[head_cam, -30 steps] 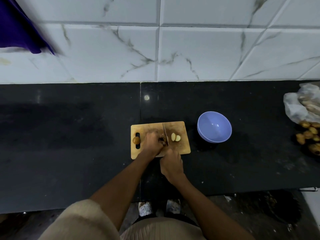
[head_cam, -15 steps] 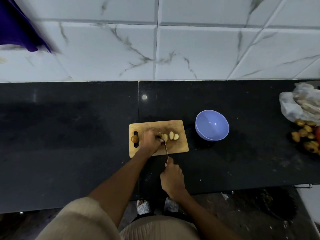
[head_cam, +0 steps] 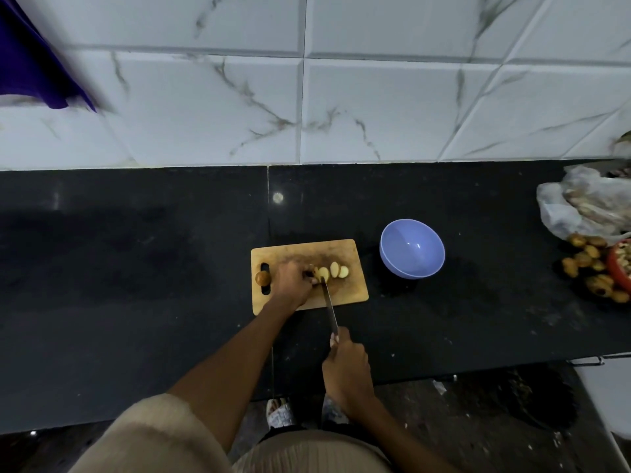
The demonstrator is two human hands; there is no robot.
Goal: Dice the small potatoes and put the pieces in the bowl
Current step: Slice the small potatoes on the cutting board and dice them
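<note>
From the head camera, we see the left hand pressed down on the wooden cutting board, fingers bunched over a potato that we can barely make out beneath them. Just right of those fingertips lie the cut potato pieces, pale faces up, in a short row running left to right. A whole small potato sits at the board's left end, beside the handle slot.

The right hand is wrapped tight around the knife; the handle is swallowed by the fist, only the blade shows. Its long axis runs from near us away toward the wall, tip touching the pieces.

The blue bowl stands just right of the board, apart from it, nothing visible inside. Black countertop lies open to the left and behind the board. At the far right edge, a plastic bag, a heap of potatoes and a red dish are cut off by the frame.
</note>
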